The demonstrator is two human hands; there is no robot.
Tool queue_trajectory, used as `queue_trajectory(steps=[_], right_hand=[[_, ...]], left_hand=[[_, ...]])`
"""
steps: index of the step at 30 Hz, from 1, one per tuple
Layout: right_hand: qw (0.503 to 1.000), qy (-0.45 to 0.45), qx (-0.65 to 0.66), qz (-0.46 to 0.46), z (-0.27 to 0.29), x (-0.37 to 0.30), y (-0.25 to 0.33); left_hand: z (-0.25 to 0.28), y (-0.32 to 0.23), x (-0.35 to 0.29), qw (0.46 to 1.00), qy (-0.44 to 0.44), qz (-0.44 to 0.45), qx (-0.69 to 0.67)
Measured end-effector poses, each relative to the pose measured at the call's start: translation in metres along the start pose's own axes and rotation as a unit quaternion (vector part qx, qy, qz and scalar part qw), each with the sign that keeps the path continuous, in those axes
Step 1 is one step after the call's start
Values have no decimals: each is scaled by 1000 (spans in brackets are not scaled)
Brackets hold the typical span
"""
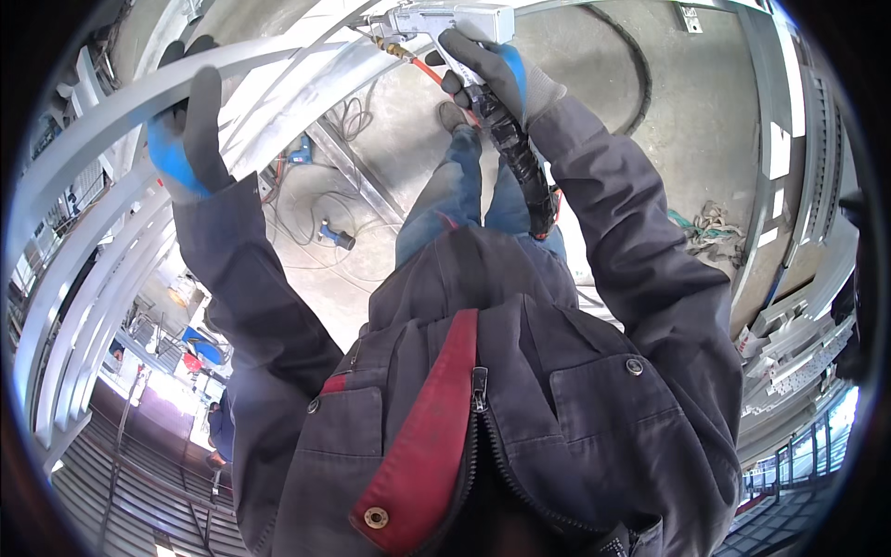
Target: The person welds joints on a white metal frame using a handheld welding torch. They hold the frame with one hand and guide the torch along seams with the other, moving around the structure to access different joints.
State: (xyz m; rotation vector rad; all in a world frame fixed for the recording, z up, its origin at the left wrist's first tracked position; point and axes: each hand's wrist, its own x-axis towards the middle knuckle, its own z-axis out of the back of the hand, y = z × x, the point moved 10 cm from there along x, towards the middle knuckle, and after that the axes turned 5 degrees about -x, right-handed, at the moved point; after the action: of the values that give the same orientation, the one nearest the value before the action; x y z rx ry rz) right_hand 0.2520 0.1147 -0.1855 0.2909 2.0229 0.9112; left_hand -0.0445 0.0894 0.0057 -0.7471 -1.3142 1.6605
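Note:
My left hand (190, 139), in a grey glove with a blue back, is closed round a long pale metal bar (102, 125) at the upper left. Its fingers wrap over the bar and are partly hidden behind it. At the top, my gloved right hand (501, 74) grips the handle of a silver gun-shaped tool (478, 20), which looks like a welding gun. The gun's narrow front end points left, close to pale metalwork. A brass fitting (395, 48) and an orange hose (429, 71) run off it. From the handle hangs a thick black-wrapped cable (522, 167).
Blue power tools (336, 235) and loose cords lie on the floor between metal bars. A black hose (642, 79) curves at the upper right, with rags (713, 230) below. Metal profiles (798, 357) are stacked at the right. Another person (221, 425) is at the lower left.

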Motion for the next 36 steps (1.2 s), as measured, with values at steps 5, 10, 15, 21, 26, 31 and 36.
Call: queue_trajectory(steps=[5,10,15,21,26,31,36], right_hand=[[999,-9,-33,-8,-4,10,-8],[1000,0,-19,-22,-9,15,-17],[1000,7,-18,-18,-14,25,-23],[1000,16,-12,-5,-16,31,-25],[1000,7,-20,-8,-21,34,-27],[999,-11,-49,5,-25,30,-23],[994,-16,-110,-12,-26,25,-22]], left_hand=[[10,20,9,998,20,-40,-51],[17,35,11,997,36,-16,-60],[21,39,15,993,52,-11,-101],[19,41,12,990,52,-1,-134],[22,45,13,990,61,-12,-127],[16,31,14,988,58,-80,-116],[18,40,15,991,43,-54,-118]])
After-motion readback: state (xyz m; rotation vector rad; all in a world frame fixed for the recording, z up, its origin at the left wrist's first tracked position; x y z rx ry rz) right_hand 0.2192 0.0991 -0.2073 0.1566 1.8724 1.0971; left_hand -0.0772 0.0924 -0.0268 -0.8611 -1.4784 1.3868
